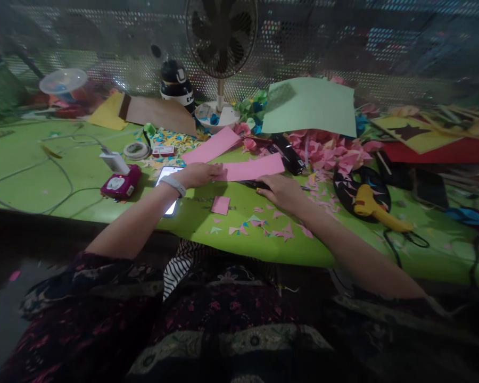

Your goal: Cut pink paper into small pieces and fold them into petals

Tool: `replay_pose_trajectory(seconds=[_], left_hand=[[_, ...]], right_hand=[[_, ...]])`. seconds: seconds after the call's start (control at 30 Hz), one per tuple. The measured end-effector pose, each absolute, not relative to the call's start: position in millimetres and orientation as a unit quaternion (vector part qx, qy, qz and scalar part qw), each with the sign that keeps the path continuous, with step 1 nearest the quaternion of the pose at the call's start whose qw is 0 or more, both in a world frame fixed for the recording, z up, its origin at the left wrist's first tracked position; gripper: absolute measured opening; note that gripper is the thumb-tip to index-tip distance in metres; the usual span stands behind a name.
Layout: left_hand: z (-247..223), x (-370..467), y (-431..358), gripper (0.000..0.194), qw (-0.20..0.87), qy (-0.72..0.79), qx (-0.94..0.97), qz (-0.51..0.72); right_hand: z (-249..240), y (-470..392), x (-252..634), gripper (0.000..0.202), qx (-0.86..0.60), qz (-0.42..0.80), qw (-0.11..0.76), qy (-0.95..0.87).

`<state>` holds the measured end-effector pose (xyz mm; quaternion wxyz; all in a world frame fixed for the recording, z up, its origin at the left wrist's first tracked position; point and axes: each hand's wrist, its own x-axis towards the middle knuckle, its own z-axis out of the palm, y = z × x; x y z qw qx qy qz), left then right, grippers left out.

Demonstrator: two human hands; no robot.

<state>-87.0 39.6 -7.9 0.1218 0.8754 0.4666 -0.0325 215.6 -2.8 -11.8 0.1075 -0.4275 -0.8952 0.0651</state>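
Note:
My left hand (pixel 201 174) is closed on the left end of a pink paper strip (pixel 251 169), pinching it between thumb and fingers. My right hand (pixel 277 192) curls over what look like dark scissors (pixel 250 184), just below the strip's right end; its palm hides their middle. Behind the left hand another pink strip (pixel 213 145) lies at a slant. A small pink square (pixel 221 205) lies on the green tabletop nearer to me. Under my left wrist is a lit phone (pixel 170 207). Pink paper scraps (pixel 283 232) are scattered by the table's front edge.
A purple power box (pixel 121 182) with a white plug and cables sits at left, near a tape roll (pixel 137 150). A fan (pixel 222 34) and a dark bottle (pixel 176 85) stand behind. Folded pink pieces (pixel 331 150) are heaped under green paper (pixel 311 106). A yellow glue gun (pixel 377 207) lies right.

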Motion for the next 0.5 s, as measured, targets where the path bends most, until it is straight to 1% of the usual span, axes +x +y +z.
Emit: replay_pose_trajectory(seconds=[0.13, 0.37, 0.5], left_hand=[[-6, -86, 38, 0.056, 0.114, 0.463, 0.878, -0.041], [-3, -82, 33, 0.056, 0.088, 0.475, 0.874, -0.057], [-2, -82, 36, 0.056, 0.060, 0.466, 0.881, -0.061]], right_hand=[[-10, -8, 213, 0.036, -0.450, 0.079, 0.091, -0.885], [-4, -5, 189, 0.028, -0.462, 0.047, 0.075, -0.883], [-1, -8, 188, 0.028, -0.462, 0.059, 0.053, -0.884]])
